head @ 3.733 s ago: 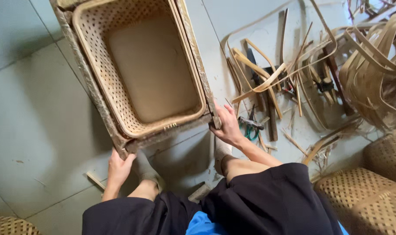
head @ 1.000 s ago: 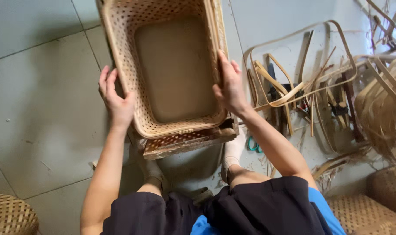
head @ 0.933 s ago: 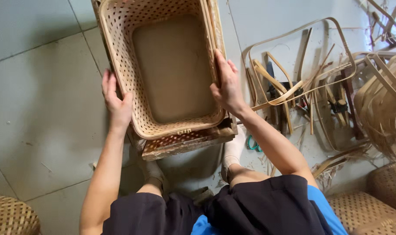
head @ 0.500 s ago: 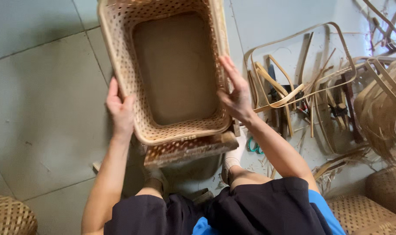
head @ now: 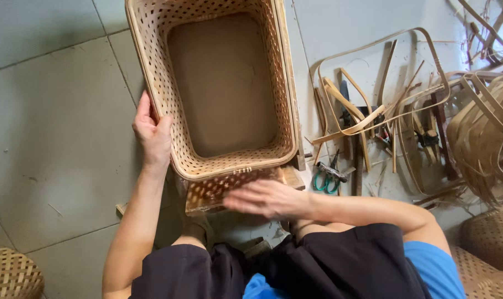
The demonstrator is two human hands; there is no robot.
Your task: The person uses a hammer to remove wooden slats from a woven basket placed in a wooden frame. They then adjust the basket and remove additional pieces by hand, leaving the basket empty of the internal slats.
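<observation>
Sitting at the near left corner of the tiled floor [head: 52,144] is part of a round woven basket [head: 11,272], lying well apart from the work.

The left hand [head: 151,133] is pressing flat against the outer left wall of the rectangular woven basket [head: 152,61], fingers extended along the weave and thumb at the rim; it is bracing the wall with an open palm rather than closing around it. The rectangular woven basket is standing mouth up at the centre of the scene, reaching from the person's knees to the far edge of the view, and showing a plain brown bottom inside perforated walls. Its near end is resting over a second woven piece [head: 218,191], which is sticking out beneath the near rim.

The right hand [head: 265,198] is hovering just near of the basket's near rim, over that second woven piece, fingers spread and loose, gripping nothing. It is blurred, so contact with the weave cannot be told.

Lying on the floor just right of the basket's near corner is a pair of green-handled scissors [head: 324,180]. Further right, bent bamboo strips [head: 373,83] are forming loose loops over a scatter of dark hand tools [head: 428,135]. At the right edge a thick bundle of curved bamboo strips [head: 484,138] is piling up, and near it, at the near right corner, another woven basket [head: 492,238] is showing in part.
</observation>
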